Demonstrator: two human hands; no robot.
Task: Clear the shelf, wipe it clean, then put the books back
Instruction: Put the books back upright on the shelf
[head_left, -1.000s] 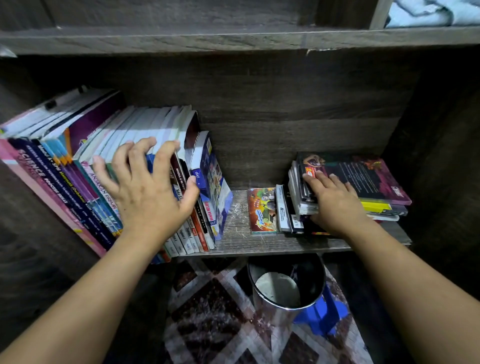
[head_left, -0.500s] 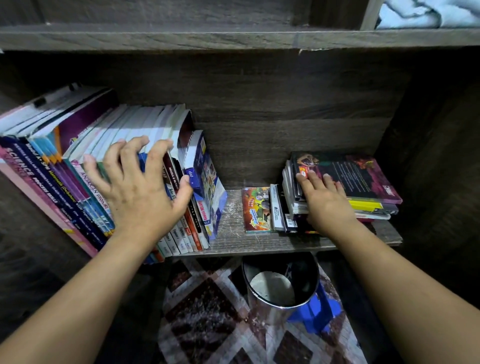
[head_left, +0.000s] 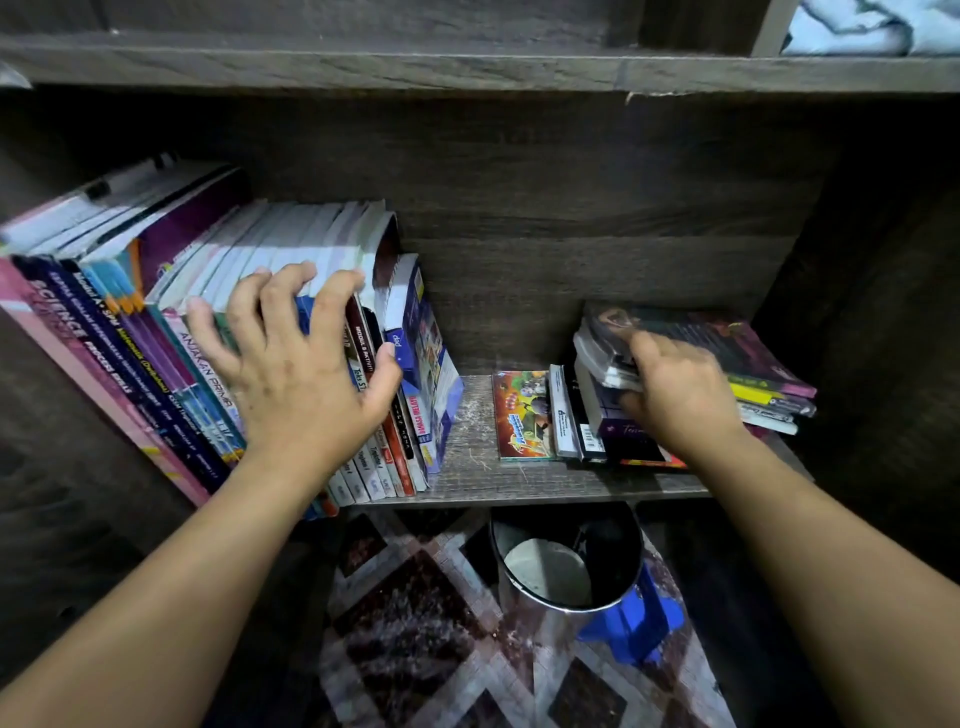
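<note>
Squeeze the leaning books (head_left: 156, 322) at left of frame on the shelf (head_left: 472, 441) firmly with the left hand (head_left: 306, 379) curled over their tops. Lift only a few off the flat stack (head_left: 727, 343) at right, seemingly pinched by the blurred right hand (head_left: 680, 400).

- Shelf board of wood (head_left: 483, 480): dark grey-brown grain.
- Row of upright books (head_left: 156, 353): pink, navy, purple and teal spines.
- Stack of flat paperbacks (head_left: 753, 364): maroon top cover, yellow band beneath.
- Thin cartoon booklet (head_left: 521, 415): orange-red.
- Floor rug (head_left: 415, 623): brown and cream diamonds.
- Round metal bucket (head_left: 613, 545): black, pale inside.
- Folded cloth (head_left: 872, 26): light blue.
</note>
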